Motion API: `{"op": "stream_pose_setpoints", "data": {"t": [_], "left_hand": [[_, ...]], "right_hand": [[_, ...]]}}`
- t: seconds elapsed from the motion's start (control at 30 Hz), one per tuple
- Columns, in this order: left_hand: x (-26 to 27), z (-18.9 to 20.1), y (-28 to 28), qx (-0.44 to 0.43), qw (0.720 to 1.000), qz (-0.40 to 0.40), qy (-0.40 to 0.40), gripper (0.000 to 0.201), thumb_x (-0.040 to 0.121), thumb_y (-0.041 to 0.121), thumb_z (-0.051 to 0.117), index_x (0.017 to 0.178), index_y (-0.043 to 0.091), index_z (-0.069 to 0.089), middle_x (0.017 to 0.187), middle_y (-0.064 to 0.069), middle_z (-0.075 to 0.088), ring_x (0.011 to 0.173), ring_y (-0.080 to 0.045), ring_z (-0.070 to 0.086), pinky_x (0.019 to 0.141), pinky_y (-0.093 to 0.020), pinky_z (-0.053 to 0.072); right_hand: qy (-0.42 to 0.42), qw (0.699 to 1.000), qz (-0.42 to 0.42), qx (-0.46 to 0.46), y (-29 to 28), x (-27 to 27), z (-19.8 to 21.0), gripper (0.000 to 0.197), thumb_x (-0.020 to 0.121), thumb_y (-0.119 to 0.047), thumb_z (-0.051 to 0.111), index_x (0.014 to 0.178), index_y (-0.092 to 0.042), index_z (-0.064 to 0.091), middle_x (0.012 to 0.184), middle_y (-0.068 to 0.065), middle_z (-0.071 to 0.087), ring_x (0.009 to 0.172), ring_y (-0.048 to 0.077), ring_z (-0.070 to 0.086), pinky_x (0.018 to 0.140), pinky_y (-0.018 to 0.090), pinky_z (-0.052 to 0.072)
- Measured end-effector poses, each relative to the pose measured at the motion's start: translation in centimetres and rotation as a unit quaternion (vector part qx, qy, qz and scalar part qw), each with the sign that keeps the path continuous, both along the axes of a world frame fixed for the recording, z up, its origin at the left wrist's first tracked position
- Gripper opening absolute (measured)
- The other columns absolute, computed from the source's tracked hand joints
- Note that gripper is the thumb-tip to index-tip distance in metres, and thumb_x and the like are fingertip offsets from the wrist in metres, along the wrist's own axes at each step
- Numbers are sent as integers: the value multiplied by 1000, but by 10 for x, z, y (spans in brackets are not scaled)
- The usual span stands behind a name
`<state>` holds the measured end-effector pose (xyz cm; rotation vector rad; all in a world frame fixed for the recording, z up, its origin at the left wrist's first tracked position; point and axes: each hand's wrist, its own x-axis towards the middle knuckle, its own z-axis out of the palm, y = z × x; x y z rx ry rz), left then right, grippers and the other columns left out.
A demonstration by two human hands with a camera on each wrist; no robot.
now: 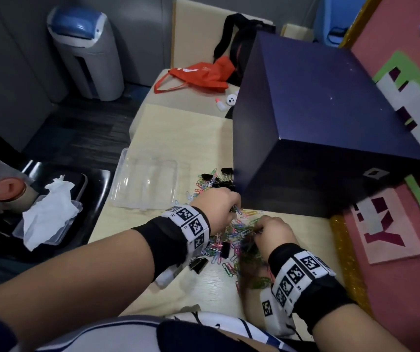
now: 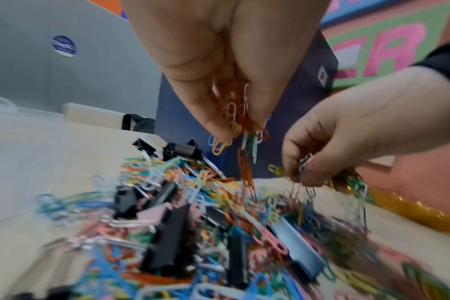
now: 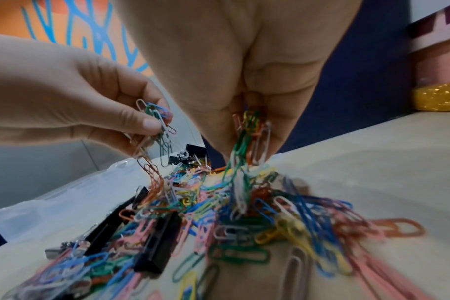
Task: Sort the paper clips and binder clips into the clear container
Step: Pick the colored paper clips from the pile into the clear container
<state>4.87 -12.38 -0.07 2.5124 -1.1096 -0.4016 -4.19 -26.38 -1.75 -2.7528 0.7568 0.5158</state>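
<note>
A heap of coloured paper clips (image 1: 239,235) mixed with black binder clips (image 1: 198,263) lies on the pale table. My left hand (image 1: 219,208) hovers over the heap's far side and pinches a bunch of paper clips (image 2: 240,119), some dangling in a chain. My right hand (image 1: 272,233) pinches another bunch of paper clips (image 3: 252,132) just above the heap. The clear container (image 1: 150,184) lies to the left of the heap, with nothing visible in its compartments. In the left wrist view the right hand (image 2: 321,154) holds its clips beside mine.
A large dark blue box (image 1: 325,118) stands right behind the heap. More binder clips (image 1: 225,174) lie at the box's foot. A red bag (image 1: 201,77) sits farther back. A tray with tissue (image 1: 48,219) is off the table's left edge. Pink felt wall at right.
</note>
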Motion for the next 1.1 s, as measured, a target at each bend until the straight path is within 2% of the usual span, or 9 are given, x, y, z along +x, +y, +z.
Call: {"op": "stream_pose_setpoints", "data": {"t": [0.2, 0.3, 0.47, 0.57, 0.67, 0.73, 0.8, 0.9, 1.1], "left_hand": [[28, 12, 43, -95, 984, 148, 11, 16, 87, 28, 66, 103, 23, 64, 104, 3, 64, 92, -15, 58, 81, -26, 46], [50, 10, 67, -82, 969, 232, 0, 15, 87, 25, 66, 101, 20, 64, 101, 1, 67, 85, -14, 59, 75, -23, 45], [69, -6, 91, 13, 965, 255, 50, 30, 88, 28, 61, 118, 24, 60, 115, -3, 66, 101, -23, 62, 86, -31, 49], [74, -11, 98, 35, 961, 275, -3, 34, 88, 18, 56, 122, 23, 55, 123, -6, 56, 108, -26, 56, 91, -36, 46], [77, -14, 106, 117, 931, 344, -21, 42, 85, 24, 60, 124, 16, 45, 127, -12, 46, 114, -31, 50, 91, -43, 47], [76, -17, 108, 168, 921, 350, 26, 32, 89, 19, 52, 118, 10, 44, 119, -15, 55, 107, -32, 57, 86, -43, 48], [76, -21, 108, 173, 928, 327, 48, 25, 88, 8, 45, 114, 7, 45, 108, -14, 62, 97, -32, 61, 82, -41, 50], [74, -24, 105, 165, 941, 292, 48, 34, 88, 1, 44, 121, 7, 45, 112, -14, 61, 98, -30, 60, 75, -35, 47], [65, -29, 100, 163, 956, 240, 47, 48, 85, -5, 45, 131, 10, 46, 122, -13, 59, 109, -30, 59, 88, -36, 49]], "right_hand": [[123, 991, 32, -48, 20, 27, 13, 29, 94, -14, 49, 121, -10, 58, 123, 8, 60, 115, 24, 57, 91, 27, 46], [174, 979, 72, -78, 30, 36, 18, 28, 96, -12, 45, 121, -6, 57, 124, 9, 61, 116, 23, 58, 91, 27, 47], [208, 971, 82, -88, 32, 43, 13, 29, 97, -13, 45, 122, -5, 57, 126, 9, 60, 117, 24, 58, 91, 28, 47], [214, 969, 81, -88, 29, 46, 12, 29, 96, -13, 46, 120, -6, 60, 124, 8, 62, 115, 24, 59, 90, 28, 48], [200, 974, 71, -85, 25, 49, 14, 27, 93, -15, 51, 116, -9, 64, 118, 7, 65, 110, 24, 62, 85, 28, 49], [179, 980, 56, -68, 24, 52, 14, 26, 91, -17, 55, 114, -11, 65, 115, 7, 66, 106, 24, 63, 81, 27, 49], [149, 987, 42, -50, 27, 55, 16, 24, 91, -18, 57, 113, -11, 63, 115, 7, 66, 107, 25, 62, 80, 26, 49], [85, 995, 51, -24, 37, 61, 21, 24, 90, -16, 58, 113, -13, 64, 116, 5, 66, 109, 24, 61, 87, 26, 49], [-52, 990, 69, 109, 71, 81, 30, 12, 89, -15, 61, 100, -19, 64, 111, 1, 66, 104, 20, 61, 94, 29, 48]]}}
